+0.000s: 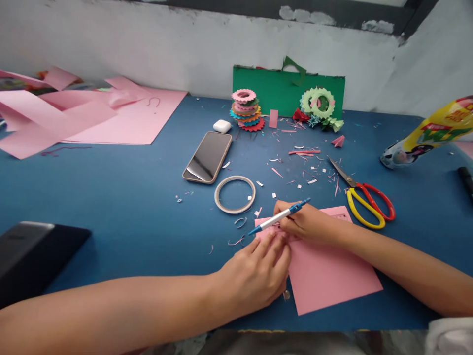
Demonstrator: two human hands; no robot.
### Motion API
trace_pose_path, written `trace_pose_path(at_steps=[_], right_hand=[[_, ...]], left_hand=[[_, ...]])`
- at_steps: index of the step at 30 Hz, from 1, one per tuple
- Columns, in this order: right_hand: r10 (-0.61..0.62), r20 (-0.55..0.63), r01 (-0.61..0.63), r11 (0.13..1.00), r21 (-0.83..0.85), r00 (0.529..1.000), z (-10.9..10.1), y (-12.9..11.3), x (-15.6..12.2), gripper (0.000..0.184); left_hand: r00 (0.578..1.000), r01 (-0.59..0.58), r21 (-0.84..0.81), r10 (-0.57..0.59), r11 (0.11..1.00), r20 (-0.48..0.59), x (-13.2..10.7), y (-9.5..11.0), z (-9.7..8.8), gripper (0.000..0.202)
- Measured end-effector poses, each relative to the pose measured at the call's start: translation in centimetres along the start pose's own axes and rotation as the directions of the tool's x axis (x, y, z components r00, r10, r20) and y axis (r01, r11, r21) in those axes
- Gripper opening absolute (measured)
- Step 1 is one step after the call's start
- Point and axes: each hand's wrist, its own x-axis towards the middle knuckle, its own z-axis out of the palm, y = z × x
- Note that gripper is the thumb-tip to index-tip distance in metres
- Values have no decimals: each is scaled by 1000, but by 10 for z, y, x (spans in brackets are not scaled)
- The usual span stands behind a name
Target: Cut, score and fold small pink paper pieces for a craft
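Observation:
A pink sheet of paper (332, 276) lies tilted on the blue table, with small dark marks along its far edge. My right hand (301, 222) is closed on a white and blue pen (275, 220), which slants across the fingers with one end pointing left. Its fingertips rest near the sheet's far left corner, partly hidden. My left hand (260, 268) lies over the sheet's left edge, fingers stretched and close to the right hand's fingertips. Red and yellow handled scissors (364, 195) lie beyond my right forearm.
A tape ring (218, 195), a phone (207, 157) and a white case (222, 126) lie ahead. Stacked paper rings (247, 111) stand by a green board (271, 81). Pink sheets (121, 123) are at left, a black object (40, 246) nearer, a yellow bottle (424, 133) right. Paper scraps litter the middle.

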Motion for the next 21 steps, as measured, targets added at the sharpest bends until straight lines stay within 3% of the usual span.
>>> trace_pose_path(at_steps=[14, 21], right_hand=[[-13, -7, 13, 1000, 28, 1000, 1, 4, 0, 15], [113, -241, -39, 955, 294, 964, -6, 9, 3, 28]], left_hand=[[1000, -8, -6, 8, 1000, -11, 1, 1, -1, 37], [995, -82, -1, 82, 997, 48, -2, 1, -5, 34]])
